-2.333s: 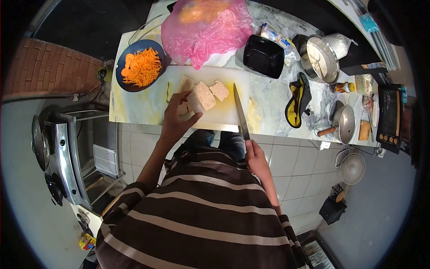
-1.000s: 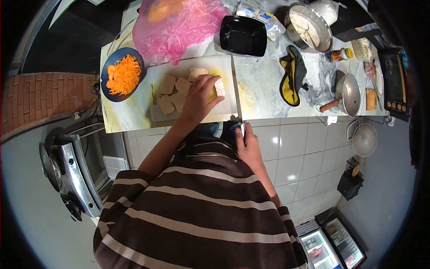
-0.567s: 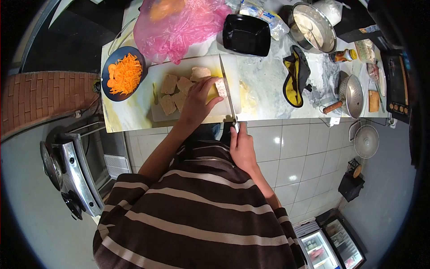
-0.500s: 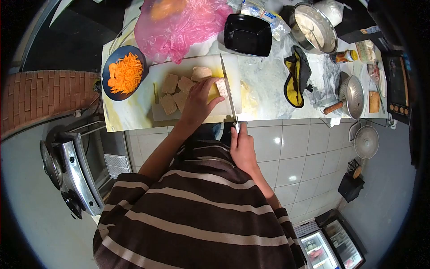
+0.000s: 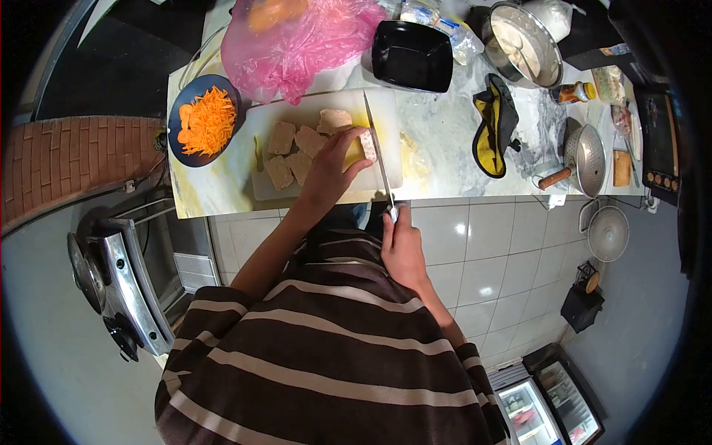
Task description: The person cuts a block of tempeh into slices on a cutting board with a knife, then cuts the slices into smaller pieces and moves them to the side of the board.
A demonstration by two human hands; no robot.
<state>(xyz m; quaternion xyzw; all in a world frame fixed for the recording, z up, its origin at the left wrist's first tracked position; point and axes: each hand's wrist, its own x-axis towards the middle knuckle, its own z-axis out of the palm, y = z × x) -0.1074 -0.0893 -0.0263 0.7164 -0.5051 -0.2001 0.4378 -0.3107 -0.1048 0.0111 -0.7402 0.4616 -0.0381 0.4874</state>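
My right hand (image 5: 403,248) is closed around the handle of a long kitchen knife (image 5: 380,156), at the counter's front edge. The blade points away from me over the right part of a white cutting board (image 5: 387,174). Against the blade's left side stands a narrow pale, speckled piece of what looks like tempeh (image 5: 368,147). Thumb and fingertips of my left hand (image 5: 328,174) grip that piece from the left. Several thicker brownish tempeh blocks (image 5: 282,138) lie on the board left of my left hand, which partly covers some of them.
A dark blue plate (image 5: 175,141) of shredded carrot sits left of the board. Behind the board are a pink plastic bag (image 5: 304,48) and a black square container (image 5: 411,55). To the right lie a black-and-yellow cloth item (image 5: 493,126), a metal pot (image 5: 549,63) and a strainer (image 5: 586,159).
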